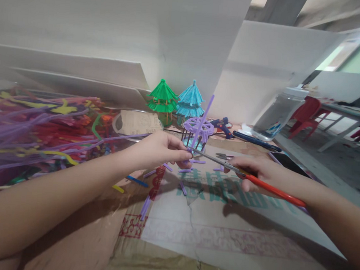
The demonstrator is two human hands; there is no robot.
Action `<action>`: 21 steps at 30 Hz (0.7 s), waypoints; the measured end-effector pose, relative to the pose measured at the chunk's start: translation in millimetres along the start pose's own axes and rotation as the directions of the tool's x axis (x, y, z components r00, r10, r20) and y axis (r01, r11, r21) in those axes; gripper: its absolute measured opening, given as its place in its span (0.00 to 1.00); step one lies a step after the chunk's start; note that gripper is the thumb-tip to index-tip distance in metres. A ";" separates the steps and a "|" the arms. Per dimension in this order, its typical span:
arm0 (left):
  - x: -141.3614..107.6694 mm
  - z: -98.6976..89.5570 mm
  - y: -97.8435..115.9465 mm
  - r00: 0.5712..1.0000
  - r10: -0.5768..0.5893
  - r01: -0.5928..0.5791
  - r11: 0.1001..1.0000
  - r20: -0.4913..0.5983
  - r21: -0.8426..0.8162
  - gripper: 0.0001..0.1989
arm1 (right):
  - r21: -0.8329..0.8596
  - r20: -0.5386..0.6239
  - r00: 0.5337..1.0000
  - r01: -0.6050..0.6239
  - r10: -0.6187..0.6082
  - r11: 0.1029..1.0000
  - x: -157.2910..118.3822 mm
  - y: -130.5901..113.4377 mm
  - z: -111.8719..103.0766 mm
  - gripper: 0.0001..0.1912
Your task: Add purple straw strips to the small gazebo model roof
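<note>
My left fingers pinch a purple strip leaning up and right; my right fingers curl around red-handled scissors, blades pointing left at the strip's lower end. My forearms slant in from near left and right over the bench.

Left arm: bare and smooth, wider away from the hand
Left hand: bare, with a soft, round back
Right arm: bare and smooth too, also wider near the edge
Right hand: bare, partly covered up
</note>
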State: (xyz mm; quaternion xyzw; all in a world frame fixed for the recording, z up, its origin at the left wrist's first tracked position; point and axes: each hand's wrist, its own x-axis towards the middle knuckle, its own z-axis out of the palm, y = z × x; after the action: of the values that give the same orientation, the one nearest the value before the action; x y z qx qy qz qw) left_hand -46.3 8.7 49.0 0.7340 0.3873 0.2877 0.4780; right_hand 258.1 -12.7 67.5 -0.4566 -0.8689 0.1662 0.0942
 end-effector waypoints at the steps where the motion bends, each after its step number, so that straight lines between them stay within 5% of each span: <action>1: 0.0 0.2 -0.2 1.000 -0.004 0.004 1.000 0.000 0.002 0.10 | 0.006 0.035 0.999 0.000 0.000 1.000 0.5 1.6 0.0 0.23; 5: 0.3 0.3 -0.7 1.000 -0.021 0.021 1.000 0.004 0.000 0.11 | 0.032 0.117 0.993 0.000 -0.004 1.000 1.6 6.3 -0.2 0.22; 13: 0.4 0.5 -1.8 0.999 -0.039 0.039 0.999 0.005 -0.001 0.12 | 0.069 0.107 0.993 0.039 -0.047 0.997 3.6 9.2 2.3 0.23; 21: 11.5 -3.4 -16.8 0.993 -0.114 0.114 0.990 0.006 -0.086 0.12 | 0.131 0.119 0.993 0.009 -0.025 0.991 7.7 2.1 24.4 0.25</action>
State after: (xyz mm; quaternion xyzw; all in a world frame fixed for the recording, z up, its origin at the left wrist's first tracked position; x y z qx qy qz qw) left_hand -47.8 24.1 35.4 0.6894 0.4157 0.2760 0.5252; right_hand 247.7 -10.2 44.2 -0.4311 -0.8641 0.2493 0.0725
